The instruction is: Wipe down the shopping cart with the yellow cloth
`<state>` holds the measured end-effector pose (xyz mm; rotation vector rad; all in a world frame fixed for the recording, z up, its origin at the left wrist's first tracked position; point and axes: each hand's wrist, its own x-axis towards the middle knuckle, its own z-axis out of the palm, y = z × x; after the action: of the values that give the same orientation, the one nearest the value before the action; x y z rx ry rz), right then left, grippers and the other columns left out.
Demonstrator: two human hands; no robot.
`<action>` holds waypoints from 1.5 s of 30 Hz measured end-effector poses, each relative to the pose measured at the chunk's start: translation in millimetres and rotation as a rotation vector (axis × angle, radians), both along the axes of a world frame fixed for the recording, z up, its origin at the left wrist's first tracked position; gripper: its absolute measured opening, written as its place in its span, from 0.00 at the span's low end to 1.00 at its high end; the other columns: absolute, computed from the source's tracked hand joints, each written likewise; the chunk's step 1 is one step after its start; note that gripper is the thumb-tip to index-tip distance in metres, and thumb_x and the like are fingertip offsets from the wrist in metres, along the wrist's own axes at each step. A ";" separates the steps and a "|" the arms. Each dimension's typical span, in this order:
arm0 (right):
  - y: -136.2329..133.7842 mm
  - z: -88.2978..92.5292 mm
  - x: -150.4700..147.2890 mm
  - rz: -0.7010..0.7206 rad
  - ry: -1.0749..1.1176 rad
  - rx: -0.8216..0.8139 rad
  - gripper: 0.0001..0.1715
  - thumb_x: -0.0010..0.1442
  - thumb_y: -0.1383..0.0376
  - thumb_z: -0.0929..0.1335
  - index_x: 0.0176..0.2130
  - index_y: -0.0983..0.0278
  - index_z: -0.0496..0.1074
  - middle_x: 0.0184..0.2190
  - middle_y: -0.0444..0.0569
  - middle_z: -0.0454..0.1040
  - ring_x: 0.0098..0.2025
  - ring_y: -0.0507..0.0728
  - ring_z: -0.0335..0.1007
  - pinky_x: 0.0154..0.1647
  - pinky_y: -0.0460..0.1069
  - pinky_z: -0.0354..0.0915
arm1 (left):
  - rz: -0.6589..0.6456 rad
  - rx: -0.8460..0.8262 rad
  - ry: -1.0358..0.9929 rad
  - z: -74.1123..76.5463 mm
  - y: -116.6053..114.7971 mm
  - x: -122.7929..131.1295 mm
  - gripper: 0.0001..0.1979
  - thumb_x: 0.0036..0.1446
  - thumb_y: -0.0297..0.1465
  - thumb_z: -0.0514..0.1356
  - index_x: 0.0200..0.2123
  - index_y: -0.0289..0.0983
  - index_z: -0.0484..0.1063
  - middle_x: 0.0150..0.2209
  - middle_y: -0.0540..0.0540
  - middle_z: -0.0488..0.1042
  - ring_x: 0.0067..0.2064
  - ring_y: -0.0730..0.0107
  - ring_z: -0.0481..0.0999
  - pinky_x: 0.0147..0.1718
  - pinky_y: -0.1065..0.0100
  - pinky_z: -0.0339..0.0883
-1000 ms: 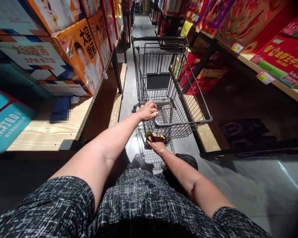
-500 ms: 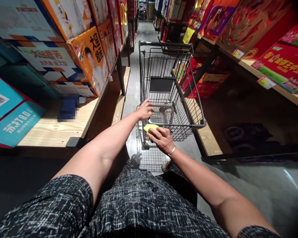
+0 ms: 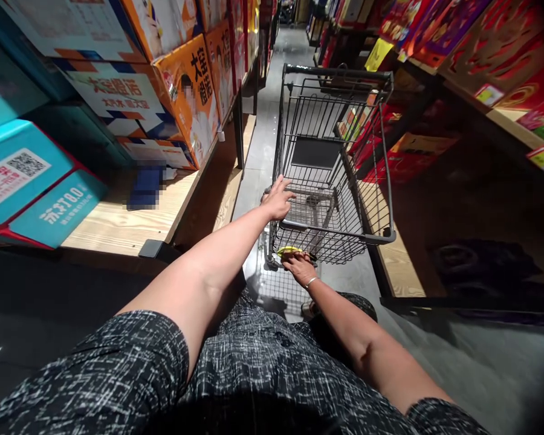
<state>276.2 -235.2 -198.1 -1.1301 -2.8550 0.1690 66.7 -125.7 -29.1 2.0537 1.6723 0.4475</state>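
Observation:
A dark grey wire shopping cart (image 3: 316, 152) stands in the aisle in front of me, its basket showing bare wire. My left hand (image 3: 278, 200) grips the near left corner of its rim, fingers hooked over the top with some partly stretched out. Lower down, my right hand (image 3: 301, 269) presses a yellow cloth (image 3: 290, 249) against the near end of the cart, below the rim. The fingers are closed over the cloth, and only its yellow upper edge shows. A pale bracelet circles the right wrist.
Orange-and-white cartons (image 3: 185, 99) and turquoise boxes (image 3: 49, 205) fill the left wooden shelf. A blurred dark blue item (image 3: 145, 187) lies at its front. Red gift boxes (image 3: 489, 48) line the right shelf. The grey floor (image 3: 263, 139) runs down the aisle.
My right hand has moved down with the yellow cloth, from beside the rim to the lower wires. My left hand stays at the corner. The whole view has shifted slightly.

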 end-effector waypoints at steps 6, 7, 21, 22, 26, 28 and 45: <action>5.8 5.8 8.1 0.112 -0.129 -0.095 0.11 0.62 0.69 0.69 0.36 0.56 0.81 0.47 0.47 0.79 0.52 0.57 0.68 0.53 0.52 0.63 | 0.026 -0.011 -0.013 -3.3 2.8 -6.7 0.26 0.58 0.23 0.52 0.57 0.45 0.75 0.77 0.53 0.42 0.77 0.51 0.31 0.68 0.34 0.50; 3.8 11.0 8.0 0.111 -0.138 -0.091 0.13 0.64 0.69 0.68 0.40 0.56 0.81 0.49 0.48 0.79 0.53 0.58 0.68 0.53 0.52 0.63 | 0.026 -0.008 -0.015 -4.2 2.7 -7.5 0.26 0.58 0.23 0.52 0.57 0.45 0.75 0.77 0.53 0.42 0.77 0.51 0.32 0.68 0.34 0.51; 34.1 127.6 -9.6 0.055 0.404 0.606 0.19 0.67 0.70 0.68 0.52 0.51 0.78 0.56 0.45 0.76 0.59 0.57 0.63 0.56 0.54 0.60 | -0.016 0.033 -0.005 -3.5 1.0 -14.3 0.27 0.59 0.23 0.51 0.58 0.42 0.75 0.77 0.50 0.42 0.77 0.51 0.33 0.69 0.37 0.50; 35.8 125.5 0.9 0.066 0.401 0.603 0.18 0.67 0.70 0.68 0.52 0.51 0.78 0.56 0.45 0.76 0.59 0.57 0.63 0.56 0.54 0.61 | -0.029 0.037 -0.002 -4.1 1.8 -16.4 0.26 0.59 0.24 0.51 0.59 0.42 0.74 0.77 0.49 0.42 0.77 0.49 0.33 0.69 0.36 0.50; 35.2 123.8 66.8 -0.007 0.389 0.624 0.18 0.65 0.70 0.69 0.50 0.52 0.79 0.54 0.47 0.77 0.58 0.56 0.65 0.55 0.53 0.61 | -0.080 0.064 0.000 -9.1 6.8 -25.7 0.24 0.61 0.26 0.53 0.59 0.40 0.74 0.77 0.46 0.42 0.77 0.44 0.32 0.69 0.37 0.51; 32.2 127.1 105.9 -0.068 0.357 0.642 0.17 0.64 0.71 0.70 0.48 0.52 0.79 0.53 0.47 0.77 0.57 0.56 0.67 0.55 0.54 0.60 | -0.098 0.072 -0.002 -10.3 8.3 -29.1 0.22 0.63 0.28 0.53 0.59 0.41 0.74 0.77 0.45 0.42 0.77 0.43 0.33 0.68 0.36 0.52; 31.2 78.2 -2.8 -0.097 0.442 0.723 0.20 0.63 0.67 0.72 0.50 0.45 0.78 0.53 0.44 0.76 0.57 0.59 0.59 0.58 0.55 0.59 | -0.104 -0.012 0.047 19.1 -36.4 2.4 0.28 0.74 0.39 0.36 0.63 0.40 0.69 0.58 0.44 0.77 0.63 0.54 0.70 0.68 0.44 0.47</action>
<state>273.4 -204.0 -119.9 -0.9144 -2.1642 -0.5111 69.1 -162.1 -10.0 2.1459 1.5817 0.3559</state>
